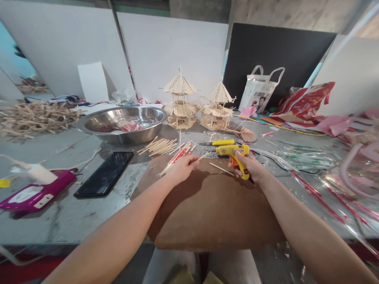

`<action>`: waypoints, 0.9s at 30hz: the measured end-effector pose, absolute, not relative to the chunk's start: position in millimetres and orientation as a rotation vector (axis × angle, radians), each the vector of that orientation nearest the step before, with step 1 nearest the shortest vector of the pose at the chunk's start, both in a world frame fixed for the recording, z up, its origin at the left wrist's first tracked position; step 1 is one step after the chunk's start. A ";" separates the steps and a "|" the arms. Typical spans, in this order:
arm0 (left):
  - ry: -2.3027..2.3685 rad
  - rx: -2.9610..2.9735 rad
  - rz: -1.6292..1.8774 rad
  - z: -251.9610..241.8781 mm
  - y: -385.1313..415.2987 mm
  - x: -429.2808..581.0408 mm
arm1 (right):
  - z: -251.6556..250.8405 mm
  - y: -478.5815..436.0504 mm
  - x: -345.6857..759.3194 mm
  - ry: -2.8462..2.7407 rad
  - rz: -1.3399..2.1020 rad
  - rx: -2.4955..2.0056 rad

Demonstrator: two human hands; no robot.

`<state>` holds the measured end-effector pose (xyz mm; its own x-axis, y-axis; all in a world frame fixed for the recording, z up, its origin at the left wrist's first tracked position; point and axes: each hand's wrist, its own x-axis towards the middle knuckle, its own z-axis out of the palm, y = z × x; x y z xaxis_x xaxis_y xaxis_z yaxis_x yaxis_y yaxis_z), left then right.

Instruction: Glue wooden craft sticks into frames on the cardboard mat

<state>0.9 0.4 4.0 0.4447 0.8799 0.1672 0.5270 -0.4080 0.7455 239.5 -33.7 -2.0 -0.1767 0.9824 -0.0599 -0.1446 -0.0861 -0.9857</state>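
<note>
My right hand (248, 166) is wrapped round the handle of a yellow glue gun (232, 150), its nozzle pointing left. In my left hand (186, 167) a thin wooden stick (205, 155) is pinched, its free end close to the nozzle. Another loose stick (221, 169) lies on the brown board (213, 213) beneath my hands. Beside my left hand are red-marked sticks (181, 152), with a pile of plain sticks (160, 146) behind them. A yellow utility knife (222, 142) rests just beyond the glue gun.
Two stick-built pagoda models (180, 104) stand at the back. To the left are a steel basin (124, 136), a black phone (104, 174), a purple power strip (41, 193) and a heap of wood pieces (35, 118). Clear and red plastic tubes (322, 203) lie at right, near a white bag (257, 92).
</note>
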 end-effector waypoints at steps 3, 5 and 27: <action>1.221 2.101 0.747 6.5 0.3 0.3 | -1.9 -34.0 239.8 -1.193 1.447 -1.071; 1.229 2.102 0.748 7.2 0.0 0.2 | -2.4 -34.0 240.1 -1.205 1.441 -1.080; 1.186 2.151 0.747 5.3 0.1 0.4 | 0.2 -36.7 235.8 -1.221 1.412 -1.148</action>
